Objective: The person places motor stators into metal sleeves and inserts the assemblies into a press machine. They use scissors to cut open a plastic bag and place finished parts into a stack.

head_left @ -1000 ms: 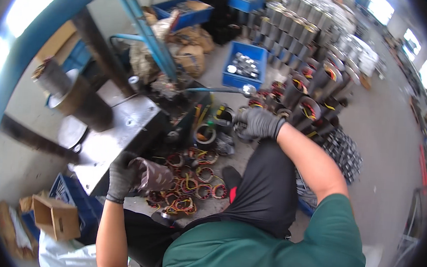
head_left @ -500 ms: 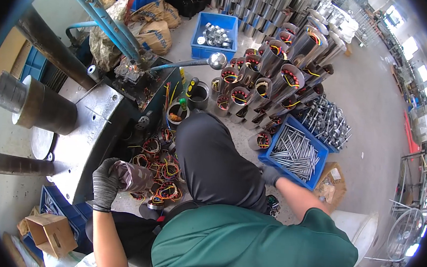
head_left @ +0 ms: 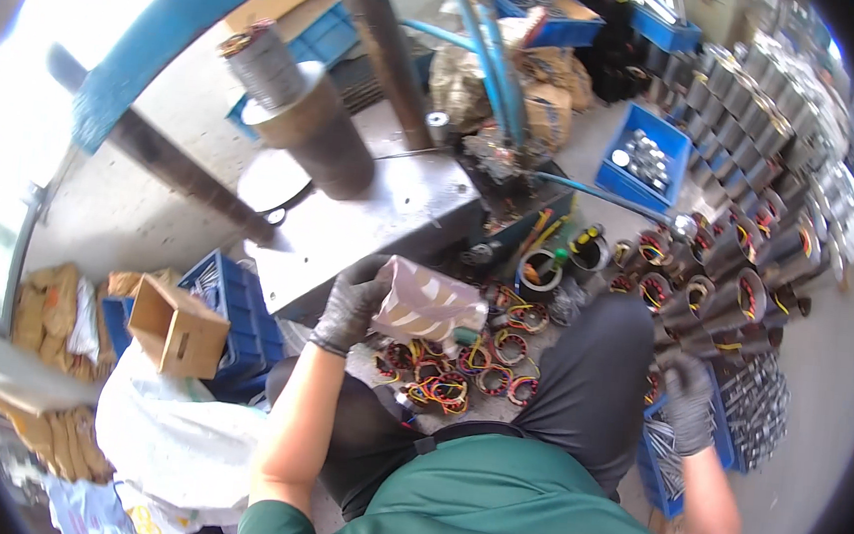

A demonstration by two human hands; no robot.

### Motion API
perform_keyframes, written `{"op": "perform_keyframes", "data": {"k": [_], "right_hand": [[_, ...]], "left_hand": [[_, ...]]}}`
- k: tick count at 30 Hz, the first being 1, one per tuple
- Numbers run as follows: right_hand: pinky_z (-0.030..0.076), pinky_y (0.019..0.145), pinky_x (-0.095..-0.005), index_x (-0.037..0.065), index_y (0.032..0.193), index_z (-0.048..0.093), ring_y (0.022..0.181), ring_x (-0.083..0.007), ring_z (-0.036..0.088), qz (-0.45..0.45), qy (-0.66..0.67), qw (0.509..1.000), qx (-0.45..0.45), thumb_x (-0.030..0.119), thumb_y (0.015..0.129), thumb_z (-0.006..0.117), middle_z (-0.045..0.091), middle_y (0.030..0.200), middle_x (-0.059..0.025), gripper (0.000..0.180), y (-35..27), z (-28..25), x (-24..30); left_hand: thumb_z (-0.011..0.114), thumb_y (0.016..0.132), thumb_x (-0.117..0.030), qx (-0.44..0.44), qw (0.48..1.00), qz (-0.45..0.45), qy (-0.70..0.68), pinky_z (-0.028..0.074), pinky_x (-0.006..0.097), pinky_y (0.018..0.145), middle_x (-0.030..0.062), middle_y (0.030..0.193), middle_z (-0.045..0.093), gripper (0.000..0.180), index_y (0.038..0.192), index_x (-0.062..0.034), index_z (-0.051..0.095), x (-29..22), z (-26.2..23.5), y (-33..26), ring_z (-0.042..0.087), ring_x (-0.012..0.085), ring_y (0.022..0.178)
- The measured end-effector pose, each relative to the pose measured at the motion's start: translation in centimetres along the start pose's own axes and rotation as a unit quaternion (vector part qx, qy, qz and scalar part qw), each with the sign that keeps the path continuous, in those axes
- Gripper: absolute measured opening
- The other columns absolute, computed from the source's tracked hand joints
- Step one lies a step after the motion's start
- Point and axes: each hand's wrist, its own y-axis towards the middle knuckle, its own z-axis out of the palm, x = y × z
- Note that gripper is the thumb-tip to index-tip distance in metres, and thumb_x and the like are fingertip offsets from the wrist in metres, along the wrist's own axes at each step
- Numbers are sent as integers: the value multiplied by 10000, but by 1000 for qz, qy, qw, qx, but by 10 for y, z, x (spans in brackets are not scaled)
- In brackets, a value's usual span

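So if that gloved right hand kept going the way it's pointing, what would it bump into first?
Most likely the blue bin of thin metal rods just beneath the right hand. Depth is hard to judge, so it may already touch them.

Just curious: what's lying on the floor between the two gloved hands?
In the head view, wound copper coils and the person's dark-trousered knee lie between the left hand and right hand.

Wire coils (head_left: pixel 459 365) crowd the floor between the person's knees, leaving little bare floor there. The steel press table (head_left: pixel 370 227) blocks the way ahead, wound cylinders (head_left: pixel 736 291) stand packed to the right, and open concrete floor (head_left: pixel 818 398) lies beyond the blue bin (head_left: pixel 656 476).
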Motion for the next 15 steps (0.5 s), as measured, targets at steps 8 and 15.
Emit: {"op": "perform_keyframes", "data": {"k": [8,15], "right_hand": [[474,1069,-405,76,1559,419,1207,-230,631,67,463,814,343,320,1045,640,681,1284,-142,611,123,144,203],[457,1138,-494,113,1418,599,1261,-324,600,202,637,656,351,182,895,694,651,1306,-136,536,134,236,219]], "left_hand": [[641,934,-88,-56,963,-59,-258,597,402,959,115,1247,700,396,1325,-23,630,-16,6,-9,696,250,1120],[701,972,-176,-64,997,-32,26,530,332,920,70,1110,710,362,1287,-6,652,-6,-5,5,639,177,1003]]}}
